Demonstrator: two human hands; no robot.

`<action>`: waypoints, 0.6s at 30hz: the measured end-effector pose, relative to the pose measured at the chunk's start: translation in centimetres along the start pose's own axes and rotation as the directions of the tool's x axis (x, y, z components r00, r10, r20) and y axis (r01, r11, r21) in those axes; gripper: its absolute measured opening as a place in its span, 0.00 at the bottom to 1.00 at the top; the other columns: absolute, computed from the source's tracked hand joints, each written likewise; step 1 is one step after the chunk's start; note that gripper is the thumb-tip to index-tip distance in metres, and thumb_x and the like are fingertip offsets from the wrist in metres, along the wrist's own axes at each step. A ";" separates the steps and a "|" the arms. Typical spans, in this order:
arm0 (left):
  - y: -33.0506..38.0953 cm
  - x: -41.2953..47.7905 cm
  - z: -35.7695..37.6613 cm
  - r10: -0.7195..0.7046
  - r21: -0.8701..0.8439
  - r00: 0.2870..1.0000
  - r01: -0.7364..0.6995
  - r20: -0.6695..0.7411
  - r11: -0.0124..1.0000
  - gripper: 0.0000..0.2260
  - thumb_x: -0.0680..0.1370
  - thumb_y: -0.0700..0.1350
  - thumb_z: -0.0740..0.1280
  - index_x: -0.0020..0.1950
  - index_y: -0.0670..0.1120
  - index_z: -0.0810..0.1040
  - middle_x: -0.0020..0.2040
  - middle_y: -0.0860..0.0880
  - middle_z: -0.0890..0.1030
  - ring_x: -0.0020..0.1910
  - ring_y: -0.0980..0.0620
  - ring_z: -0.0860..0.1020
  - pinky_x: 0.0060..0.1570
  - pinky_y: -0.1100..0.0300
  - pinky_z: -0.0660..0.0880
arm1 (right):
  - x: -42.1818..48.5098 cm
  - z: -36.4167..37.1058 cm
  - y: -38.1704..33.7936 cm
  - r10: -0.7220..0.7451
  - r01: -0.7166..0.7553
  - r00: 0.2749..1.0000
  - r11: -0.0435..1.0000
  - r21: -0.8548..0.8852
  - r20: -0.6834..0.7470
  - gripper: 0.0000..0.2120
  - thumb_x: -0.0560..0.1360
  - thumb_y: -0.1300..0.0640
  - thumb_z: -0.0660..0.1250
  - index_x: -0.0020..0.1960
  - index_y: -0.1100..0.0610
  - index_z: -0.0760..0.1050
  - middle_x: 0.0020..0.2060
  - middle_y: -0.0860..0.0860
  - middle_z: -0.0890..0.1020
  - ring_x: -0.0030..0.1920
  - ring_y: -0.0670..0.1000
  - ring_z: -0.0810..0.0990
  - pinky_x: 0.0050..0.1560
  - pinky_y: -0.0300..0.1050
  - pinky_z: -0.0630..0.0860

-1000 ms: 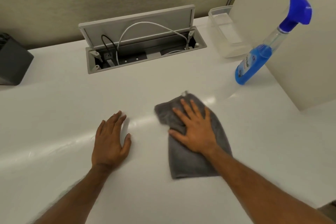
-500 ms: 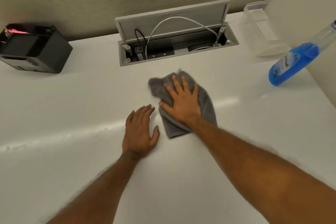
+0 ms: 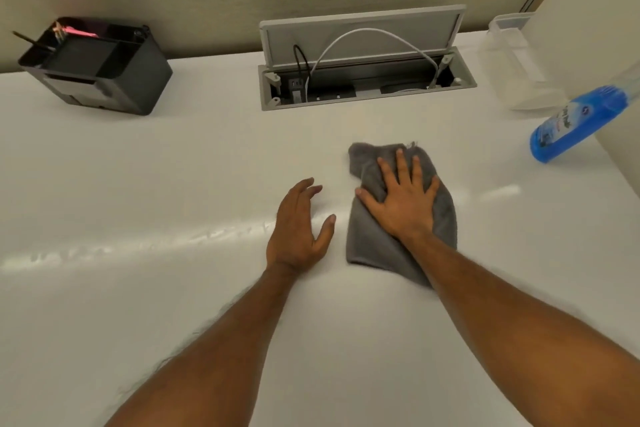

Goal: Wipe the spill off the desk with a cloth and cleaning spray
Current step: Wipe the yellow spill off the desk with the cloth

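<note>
Grey cloth (image 3: 367, 239) lies bunched mid-desk (image 3: 138, 166) under my right hand (image 3: 403, 201), fingers spread flat to press it down for wiping. My left hand (image 3: 298, 229) rests beside it, fingers straight and loose, apparently bracing me. The blue spray bottle (image 3: 571, 125) waits well off to the right.

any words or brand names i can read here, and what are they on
Spray bottle label: white print on blue, too blurred to read.
Black organizer: no text shows.
Nothing else in view carries readable text.
</note>
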State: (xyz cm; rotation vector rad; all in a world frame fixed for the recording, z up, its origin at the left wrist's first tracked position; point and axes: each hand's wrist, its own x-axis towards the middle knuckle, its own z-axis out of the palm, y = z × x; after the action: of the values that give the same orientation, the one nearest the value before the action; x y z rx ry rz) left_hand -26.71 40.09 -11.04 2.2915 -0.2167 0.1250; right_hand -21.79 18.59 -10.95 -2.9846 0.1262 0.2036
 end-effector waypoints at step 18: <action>-11.2 -9.7 -17.7 -0.046 0.353 0.991 0.087 -0.122 0.932 0.13 0.78 0.52 0.64 0.56 0.48 0.82 0.62 0.48 0.79 0.63 0.48 0.75 0.62 0.59 0.68 | -10.5 3.5 -9.0 -0.332 0.332 0.943 0.943 0.024 -0.011 0.36 0.74 0.27 0.51 0.79 0.39 0.51 0.81 0.43 0.46 0.80 0.50 0.44 0.76 0.65 0.47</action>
State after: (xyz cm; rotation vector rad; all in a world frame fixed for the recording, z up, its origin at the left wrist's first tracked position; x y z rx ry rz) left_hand -34.39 61.77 -8.97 2.6422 -0.0595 0.2777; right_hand -31.73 28.78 -11.67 -2.9214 -0.3700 0.1493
